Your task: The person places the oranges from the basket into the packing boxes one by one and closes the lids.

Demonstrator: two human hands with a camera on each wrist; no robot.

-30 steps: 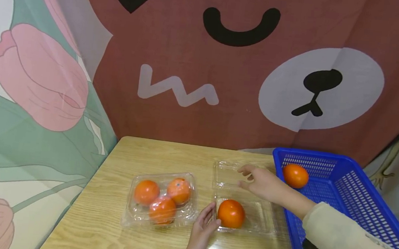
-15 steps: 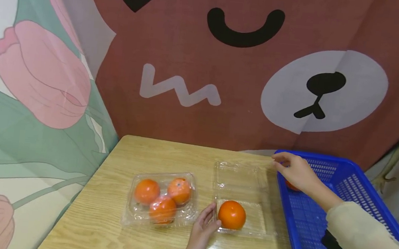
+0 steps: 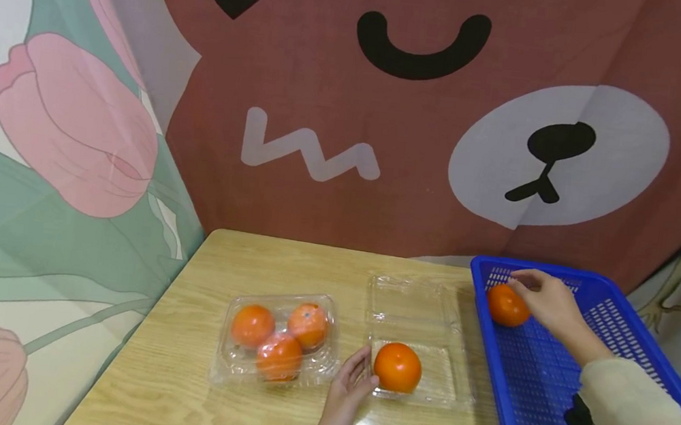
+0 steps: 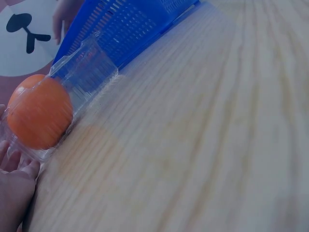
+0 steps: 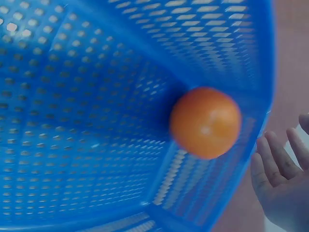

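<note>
In the head view, my right hand [image 3: 544,304] hovers over the far left corner of the blue basket [image 3: 502,392], holding nothing. Its loosely bent fingers are right by a round orange fruit [image 3: 506,306] inside; the right wrist view shows that fruit [image 5: 206,123] in the basket's corner. My left hand [image 3: 348,391] rests at the front left corner of an unfolded clear plastic clamshell box [image 3: 442,373], its fingers along the side. One orange fruit [image 3: 398,367] sits in that box's near half, beside my left fingertips; the lid half [image 3: 408,301] lies flat behind.
Left of my left hand stands a closed clear clamshell box [image 3: 322,368] with 3 orange fruits inside. The wooden table [image 3: 178,361] ends at a printed brown bear curtain [image 3: 291,214]. A black piece [image 3: 582,419] shows below the right sleeve.
My right hand has moved right, from over the open clamshell box's lid to above the fruit in the basket. The left hand and both boxes have stayed in place.
</note>
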